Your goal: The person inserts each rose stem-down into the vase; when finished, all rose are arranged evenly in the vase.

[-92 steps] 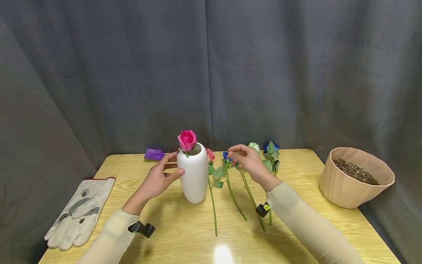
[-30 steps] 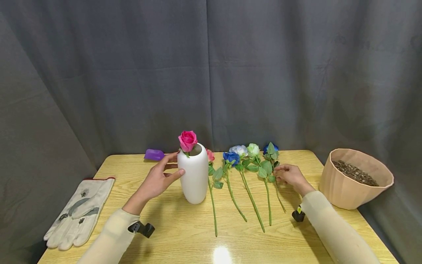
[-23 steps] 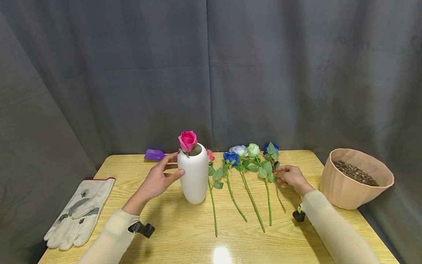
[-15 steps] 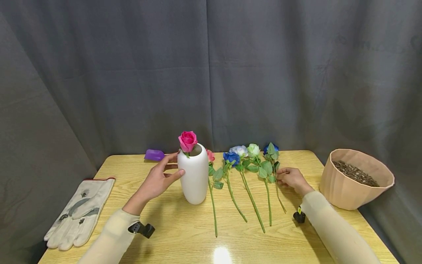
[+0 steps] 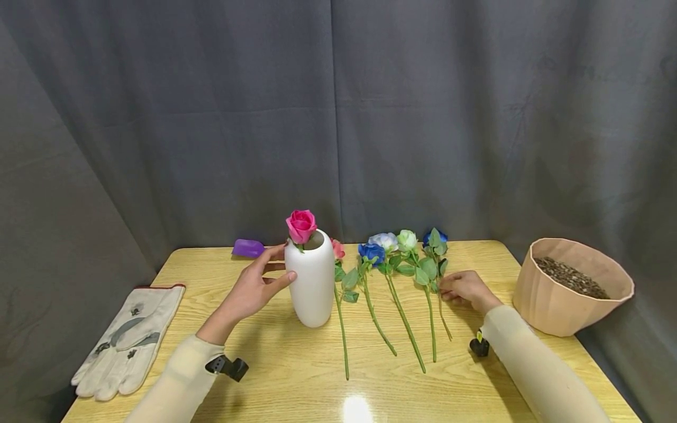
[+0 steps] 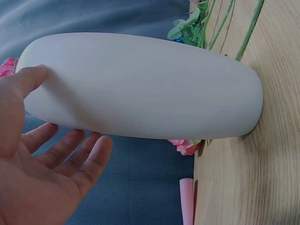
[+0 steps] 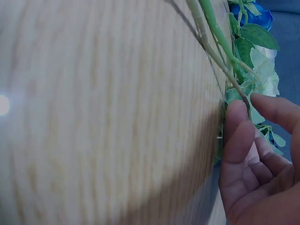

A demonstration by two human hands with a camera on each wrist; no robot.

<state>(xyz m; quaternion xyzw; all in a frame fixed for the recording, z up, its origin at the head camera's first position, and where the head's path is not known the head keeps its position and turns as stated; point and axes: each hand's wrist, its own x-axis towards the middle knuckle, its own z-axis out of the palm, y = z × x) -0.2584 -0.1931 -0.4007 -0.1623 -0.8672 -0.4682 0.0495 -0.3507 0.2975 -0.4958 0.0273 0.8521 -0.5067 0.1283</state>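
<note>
My left hand [image 5: 260, 288] grips the upper side of a white vase [image 5: 312, 288], thumb at the front and fingers spread along the side in the left wrist view. A pink rose [image 5: 301, 226] stands in the vase, its stem hidden inside. My right hand [image 5: 468, 289] pinches the thin stem of the rightmost blue rose [image 5: 443, 236] between thumb and fingertips. In the right wrist view that stem [image 7: 220, 61] runs between thumb and fingers, close over the table. Left of it lie a pale green rose [image 5: 406, 241], a white-lilac flower [image 5: 384, 241], another blue rose [image 5: 371, 253] and a coral flower [image 5: 337, 249].
A peach pot [image 5: 550, 299] of dark soil-like material stands at the table's right edge. Folded work gloves [image 5: 129, 341] lie at the left edge. A purple scoop [image 5: 247, 248] rests behind the left hand. A grey curtain [image 5: 338, 117] hangs behind the table.
My right hand has moved right from above the middle flowers to the rightmost blue rose. Just now that rose's stem end has shifted slightly left. The left hand stays at the vase.
</note>
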